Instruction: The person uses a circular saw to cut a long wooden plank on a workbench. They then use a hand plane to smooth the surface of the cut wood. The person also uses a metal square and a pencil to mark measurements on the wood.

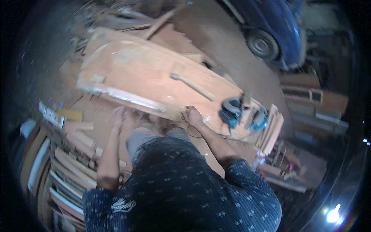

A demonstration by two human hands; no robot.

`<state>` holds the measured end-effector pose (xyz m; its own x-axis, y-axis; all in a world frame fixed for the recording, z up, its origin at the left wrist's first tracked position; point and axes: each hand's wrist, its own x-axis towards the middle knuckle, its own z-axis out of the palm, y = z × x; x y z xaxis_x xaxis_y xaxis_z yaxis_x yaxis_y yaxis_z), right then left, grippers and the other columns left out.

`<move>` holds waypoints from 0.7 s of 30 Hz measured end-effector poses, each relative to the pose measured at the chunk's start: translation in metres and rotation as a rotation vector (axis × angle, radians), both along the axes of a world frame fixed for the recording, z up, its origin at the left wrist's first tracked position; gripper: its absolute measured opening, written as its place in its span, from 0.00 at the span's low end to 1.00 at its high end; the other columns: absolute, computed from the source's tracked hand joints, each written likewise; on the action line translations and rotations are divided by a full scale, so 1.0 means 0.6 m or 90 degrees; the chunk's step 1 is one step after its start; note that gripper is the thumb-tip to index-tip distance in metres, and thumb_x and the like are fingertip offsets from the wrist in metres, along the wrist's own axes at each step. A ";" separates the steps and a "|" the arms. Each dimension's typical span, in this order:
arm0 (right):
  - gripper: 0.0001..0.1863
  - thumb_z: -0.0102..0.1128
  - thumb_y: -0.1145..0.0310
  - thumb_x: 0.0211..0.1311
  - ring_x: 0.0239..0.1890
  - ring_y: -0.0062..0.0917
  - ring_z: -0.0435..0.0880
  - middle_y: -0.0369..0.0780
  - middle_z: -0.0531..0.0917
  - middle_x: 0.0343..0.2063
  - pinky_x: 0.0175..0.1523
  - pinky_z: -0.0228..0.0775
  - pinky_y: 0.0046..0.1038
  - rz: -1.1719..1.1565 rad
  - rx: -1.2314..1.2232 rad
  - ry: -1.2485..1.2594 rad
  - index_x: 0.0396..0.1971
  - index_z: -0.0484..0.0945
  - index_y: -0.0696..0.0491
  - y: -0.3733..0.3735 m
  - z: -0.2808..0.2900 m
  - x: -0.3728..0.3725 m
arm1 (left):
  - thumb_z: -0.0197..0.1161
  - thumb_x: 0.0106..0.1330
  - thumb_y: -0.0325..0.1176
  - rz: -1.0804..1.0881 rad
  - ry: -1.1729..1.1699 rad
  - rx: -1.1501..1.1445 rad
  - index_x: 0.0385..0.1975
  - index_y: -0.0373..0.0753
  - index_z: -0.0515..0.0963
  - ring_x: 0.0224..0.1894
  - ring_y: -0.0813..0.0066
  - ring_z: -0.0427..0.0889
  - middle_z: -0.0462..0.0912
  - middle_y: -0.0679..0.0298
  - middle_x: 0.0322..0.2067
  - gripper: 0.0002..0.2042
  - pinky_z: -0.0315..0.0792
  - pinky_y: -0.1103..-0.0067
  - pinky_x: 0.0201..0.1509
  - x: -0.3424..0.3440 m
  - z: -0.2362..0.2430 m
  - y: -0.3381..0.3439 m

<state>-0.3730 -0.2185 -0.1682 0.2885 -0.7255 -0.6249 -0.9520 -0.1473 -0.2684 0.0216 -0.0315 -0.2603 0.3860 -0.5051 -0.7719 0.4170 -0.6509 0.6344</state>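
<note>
My right hand (193,116) is at the near edge of the wooden workbench (143,65), its fingers curled beside a patch of sawdust; whatever is in them, if anything, I cannot make out. To the left, my left hand (119,116) hangs just off the same edge, too blurred to read its fingers. A pale wooden strip (129,98) lies along the near edge, between and beyond my hands. Farther in on the bench top rests a hammer (193,87) with a wooden handle. A blue circular saw (232,112) stands right of my right hand.
Another blue power tool (258,120) and several wood pieces (270,129) crowd the bench's right end. Stacked boards (73,170) fill the lower left. Scrap wood (158,25) lies beyond the bench, and a blue car (274,29) stands at the far right.
</note>
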 end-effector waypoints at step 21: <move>0.22 0.69 0.61 0.53 0.54 0.41 0.85 0.50 0.87 0.47 0.55 0.79 0.37 0.082 0.048 0.293 0.44 0.86 0.59 -0.178 0.096 -0.401 | 0.67 0.70 0.45 -0.165 -0.397 0.110 0.53 0.30 0.80 0.43 0.66 0.86 0.87 0.52 0.42 0.23 0.79 0.71 0.50 -0.197 0.081 0.332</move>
